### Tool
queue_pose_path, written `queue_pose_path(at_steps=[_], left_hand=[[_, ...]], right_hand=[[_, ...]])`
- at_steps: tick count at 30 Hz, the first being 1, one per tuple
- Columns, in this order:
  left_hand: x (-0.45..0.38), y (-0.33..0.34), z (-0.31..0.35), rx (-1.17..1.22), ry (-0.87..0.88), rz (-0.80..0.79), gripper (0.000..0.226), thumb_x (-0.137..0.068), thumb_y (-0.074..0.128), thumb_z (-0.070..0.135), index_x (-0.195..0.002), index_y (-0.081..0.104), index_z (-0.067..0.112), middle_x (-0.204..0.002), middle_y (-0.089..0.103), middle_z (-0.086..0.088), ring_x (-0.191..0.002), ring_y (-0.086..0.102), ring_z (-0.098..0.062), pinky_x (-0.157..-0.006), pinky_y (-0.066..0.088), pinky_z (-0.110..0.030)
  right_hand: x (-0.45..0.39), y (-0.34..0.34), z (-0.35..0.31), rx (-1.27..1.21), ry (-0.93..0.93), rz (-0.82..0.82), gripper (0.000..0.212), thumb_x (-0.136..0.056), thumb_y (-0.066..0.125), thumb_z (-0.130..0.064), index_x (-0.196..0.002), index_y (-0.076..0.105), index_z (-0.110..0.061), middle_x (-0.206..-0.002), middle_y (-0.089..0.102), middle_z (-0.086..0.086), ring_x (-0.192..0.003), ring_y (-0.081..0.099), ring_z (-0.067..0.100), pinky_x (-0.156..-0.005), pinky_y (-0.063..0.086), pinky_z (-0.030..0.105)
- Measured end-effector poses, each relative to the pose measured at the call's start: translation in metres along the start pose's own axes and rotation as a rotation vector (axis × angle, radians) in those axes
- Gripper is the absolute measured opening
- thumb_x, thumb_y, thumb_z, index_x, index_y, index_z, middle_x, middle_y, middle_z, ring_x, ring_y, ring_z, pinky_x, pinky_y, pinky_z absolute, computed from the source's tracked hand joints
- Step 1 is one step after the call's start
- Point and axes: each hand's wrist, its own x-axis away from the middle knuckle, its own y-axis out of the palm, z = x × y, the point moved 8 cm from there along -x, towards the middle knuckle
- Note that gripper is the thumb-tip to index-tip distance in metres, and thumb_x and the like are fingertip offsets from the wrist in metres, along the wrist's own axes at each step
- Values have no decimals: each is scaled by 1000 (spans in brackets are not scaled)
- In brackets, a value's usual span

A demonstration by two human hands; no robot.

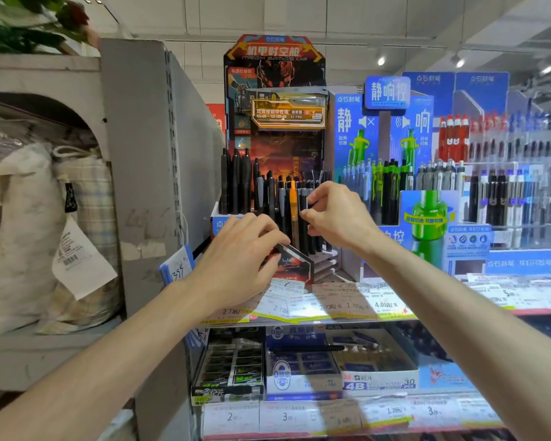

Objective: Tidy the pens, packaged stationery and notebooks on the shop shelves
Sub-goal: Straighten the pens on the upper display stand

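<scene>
Here, I am seeing both bare forearms reaching up from the bottom of the view toward the upper shelf (299, 316), whose front edge is carrying a row of price tags (331, 305). Below it, the lower shelf is holding boxed erasers (341, 361) and a black-and-green box (228, 364).

The left hand (240, 259) is gripping the front card (291, 261) of the dark pen display (275, 128), its fingers curled over the card's top edge and the thumb beneath. The right hand (337, 214) is pinching a dark pen (303, 205) between thumb and forefinger, with the other fingers loosely curled; the pen is standing upright in the display's front rows, just beside an orange pen (293, 202).

Further right, a blue pen display (385, 138) is standing beside the dark one, and beyond it, racks of red and blue pens (490, 173) are looking blurred. At far left, a grey shelf unit (147, 186) is holding tied cloth bags (35, 224).
</scene>
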Motion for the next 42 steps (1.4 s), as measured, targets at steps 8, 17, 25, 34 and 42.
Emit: queue_pose_path(at_steps=[8,17,25,34,42], left_hand=[[1,-3,1,10,-9,4,26,-94,57,27,-118,64,25,-109,56,10,-105,50,-12,-91,41,-38],[0,-2,1,18,-20,-4,27,-94,58,26,-120,63,26,-110,56,10,-106,50,-12,-93,41,-38],[1,-2,1,12,-26,-4,27,-94,58,26,-120,63,25,-111,56,9,-107,50,-13,-93,40,-38],[3,-5,0,95,-75,-8,29,-94,56,31,-122,62,26,-114,57,11,-110,49,-11,-94,39,-32],[41,-13,5,279,-208,78,31,-95,57,31,-125,61,23,-125,58,10,-120,48,-9,-103,40,-33]], right_hand=[[-4,1,3,-21,17,-41,17,-91,70,-21,-105,62,-18,-87,75,0,-89,73,23,-91,57,45],[2,4,4,72,27,24,25,-80,79,-28,-100,64,-21,-86,74,-2,-90,71,19,-89,56,40],[4,7,5,88,34,28,19,-83,79,-25,-86,60,-24,-87,75,2,-88,72,22,-88,57,42],[23,5,4,116,27,-30,37,-92,66,-36,-122,58,-16,-94,66,-7,-100,64,20,-92,51,39],[93,-7,-1,124,-138,-40,53,-95,57,-49,-138,52,-19,-136,59,-3,-125,55,14,-104,44,32]])
